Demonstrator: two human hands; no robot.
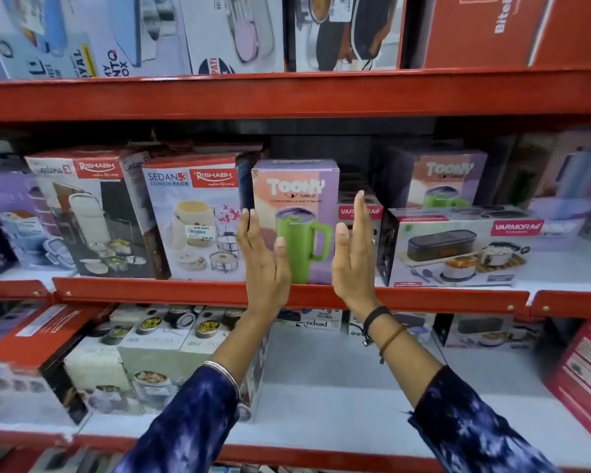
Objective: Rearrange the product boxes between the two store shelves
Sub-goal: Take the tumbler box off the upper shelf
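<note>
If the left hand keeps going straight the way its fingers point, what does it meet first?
Probably the Toony tumbler box: the left hand, open, points up and into the shelf at the box's left edge. Depth is unclear, so it may slip beside it toward the Sedan-3 lunch pack box.

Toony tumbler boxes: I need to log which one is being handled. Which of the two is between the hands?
The front Toony box, beside the Sedan-3 lunch pack, stands between the open left hand and right hand. The other Toony box sits farther back, right.
</note>
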